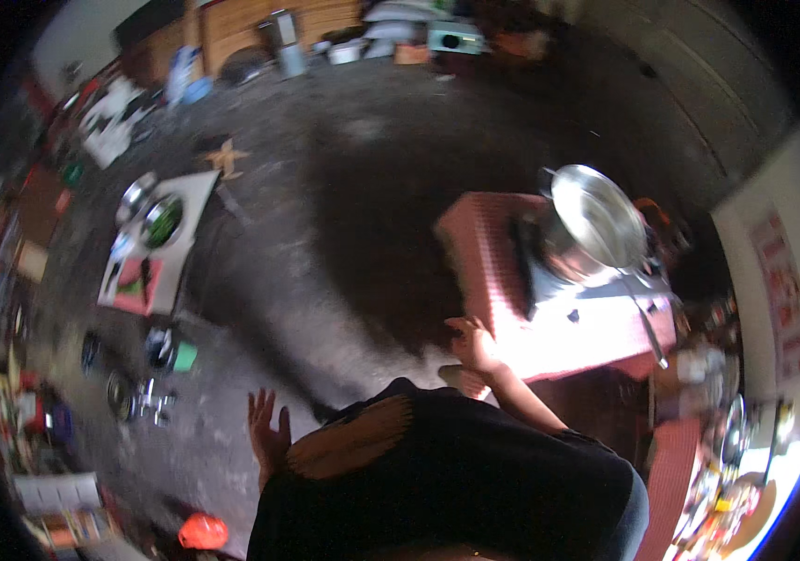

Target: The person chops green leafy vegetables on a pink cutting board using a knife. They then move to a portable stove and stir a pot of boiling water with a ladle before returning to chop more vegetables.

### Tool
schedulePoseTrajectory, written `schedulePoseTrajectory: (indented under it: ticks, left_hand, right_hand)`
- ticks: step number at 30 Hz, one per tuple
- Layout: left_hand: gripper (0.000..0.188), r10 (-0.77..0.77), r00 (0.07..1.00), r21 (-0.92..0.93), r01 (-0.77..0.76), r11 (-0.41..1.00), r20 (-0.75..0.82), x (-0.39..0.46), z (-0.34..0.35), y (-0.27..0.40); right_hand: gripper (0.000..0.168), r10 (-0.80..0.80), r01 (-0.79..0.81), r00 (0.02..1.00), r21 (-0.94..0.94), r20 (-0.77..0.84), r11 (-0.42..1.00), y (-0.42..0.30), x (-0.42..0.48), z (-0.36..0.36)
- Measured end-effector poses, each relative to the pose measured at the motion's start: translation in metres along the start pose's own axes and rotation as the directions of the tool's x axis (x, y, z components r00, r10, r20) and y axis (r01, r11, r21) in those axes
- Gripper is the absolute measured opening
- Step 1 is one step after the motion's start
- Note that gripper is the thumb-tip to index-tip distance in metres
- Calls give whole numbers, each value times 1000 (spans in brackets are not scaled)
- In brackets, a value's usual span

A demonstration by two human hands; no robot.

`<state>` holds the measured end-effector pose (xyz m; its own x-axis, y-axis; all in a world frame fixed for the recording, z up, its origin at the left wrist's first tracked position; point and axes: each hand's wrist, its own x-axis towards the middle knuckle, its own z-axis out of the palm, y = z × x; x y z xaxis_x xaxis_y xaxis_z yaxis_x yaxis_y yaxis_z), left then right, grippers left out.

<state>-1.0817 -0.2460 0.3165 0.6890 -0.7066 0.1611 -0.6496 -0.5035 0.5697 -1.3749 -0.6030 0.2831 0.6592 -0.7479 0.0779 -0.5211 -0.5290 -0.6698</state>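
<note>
My left hand [268, 429] is in the air over the grey floor, fingers spread, with nothing in it. On the other side, my right hand [476, 347] is beside the near left edge of a table with a red-and-white cloth [487, 266]. Its fingers are apart and hold nothing; whether it touches the cloth I cannot tell. A large shiny metal pot [596, 217] stands on a stove [610, 286] on that table. From near its base a long metal handle [645, 322] points toward me; what it belongs to is unclear. Strong light whitens the cloth beside the stove.
To the left, a low table [193, 200] bears a metal bowl of green leaves [164, 221] and a red cutting board [141, 284]. A wooden stool [228, 158] stands behind it. An orange bag [204, 531] lies on the floor. Cluttered shelves [56, 498] line the left.
</note>
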Motion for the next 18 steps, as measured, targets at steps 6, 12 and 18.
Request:
schedulePoseTrajectory:
  ticks: [6,12,18]
  left_hand:
    - [39,-209,965,-44,204,978,-158,-6,-74,-66]
    - [38,-341,900,-62,337,939,-272,-13,-148,-153]
    - [34,-450,837,-164,419,893,-311,-6,-185,-243]
  right_hand:
    - [37,-102,92,980,67,169,993,-94,59,92]
    - [32,-222,172,890,159,399,972,-217,114,196]
    - [28,-354,298,822,192,447,935,-292,153,291]
